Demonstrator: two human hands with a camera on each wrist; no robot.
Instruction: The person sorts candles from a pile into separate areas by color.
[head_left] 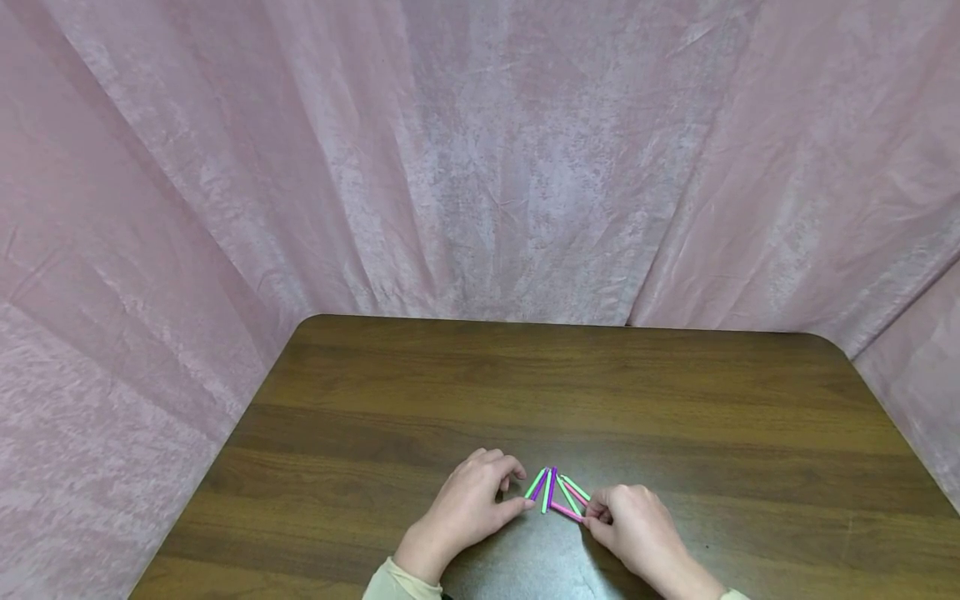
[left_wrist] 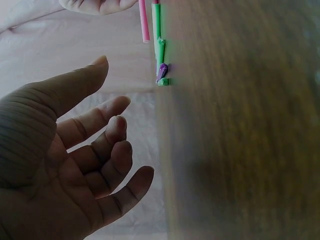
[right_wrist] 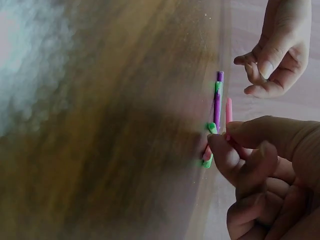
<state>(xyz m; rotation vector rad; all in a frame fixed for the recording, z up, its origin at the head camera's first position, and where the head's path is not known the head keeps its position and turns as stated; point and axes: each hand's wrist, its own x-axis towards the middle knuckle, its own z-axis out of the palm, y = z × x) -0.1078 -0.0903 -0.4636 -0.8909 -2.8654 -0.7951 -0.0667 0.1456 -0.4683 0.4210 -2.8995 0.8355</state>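
Observation:
My right hand (head_left: 633, 525) pinches the end of a thin pink stick (head_left: 566, 512) between thumb and fingers. In the left wrist view that pink stick (left_wrist: 144, 22) is raised a little off the table, beside the other sticks. Several short sticks lie fanned out on the table between my hands, among them a green stick (head_left: 545, 497) and a purple stick (head_left: 553, 482). Another green stick (head_left: 576, 487) and a second pink one lie right at my right fingertips, partly hidden. My left hand (head_left: 472, 500) hovers by the fan's left end, fingers loosely bent and holding nothing.
The brown wooden table (head_left: 450, 392) extends away beyond the hands, with rounded far corners. Pink curtains (head_left: 480, 167) hang behind it and along both sides. A light sleeve (head_left: 401, 583) covers the left wrist.

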